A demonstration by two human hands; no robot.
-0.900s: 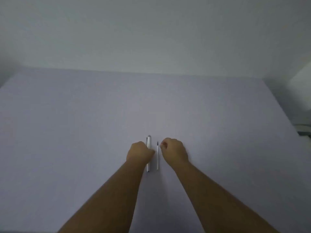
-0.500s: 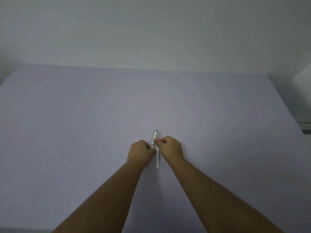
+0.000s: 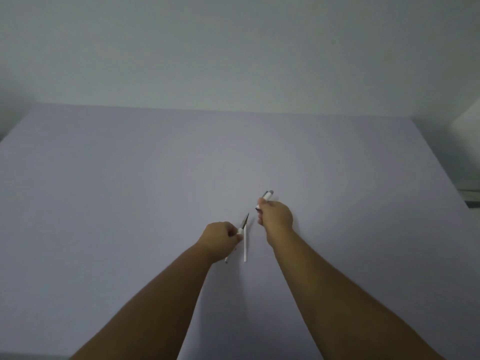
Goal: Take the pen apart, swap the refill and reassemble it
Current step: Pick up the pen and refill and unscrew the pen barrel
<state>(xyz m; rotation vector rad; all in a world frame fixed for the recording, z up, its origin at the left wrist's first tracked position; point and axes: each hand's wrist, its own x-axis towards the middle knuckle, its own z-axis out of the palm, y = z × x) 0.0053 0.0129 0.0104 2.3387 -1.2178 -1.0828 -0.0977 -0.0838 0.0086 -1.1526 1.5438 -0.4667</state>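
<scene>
Two bare hands are working over a big pale lavender table (image 3: 130,203), and the pen is already sitting in two pieces. The left hand (image 3: 218,239) is curled into a loose fist and is pinching the front half of the pen (image 3: 240,231) between thumb and fingers. Its dark pointed tip is sticking out up and to the right, and the white tail end is poking out below the hand near the wrist. It's looking tilted, clearly not lying flat, though I can't say whether that low end is touching the table.

The right hand (image 3: 276,216) is sitting a bit higher and to the right, well clear of the left one. It's also closed, gripping the back half of the pen (image 3: 266,197). That's a white barrel with a greyish cap end pointing up and away, and a small dark bit is showing at the lower opening by the fingers. Whatever that dark bit is, it's too small and blurry to call.

Between the hands, a thin white spare refill (image 3: 245,250) is lying on the table, running pretty much straight toward the camera. Its far end is passing right next to the left hand's fingers, and I can't tell if it's actually touching them.

Both forearms are coming in from the bottom edge of the view. A plain light wall (image 3: 233,48) is rising behind the table.
</scene>
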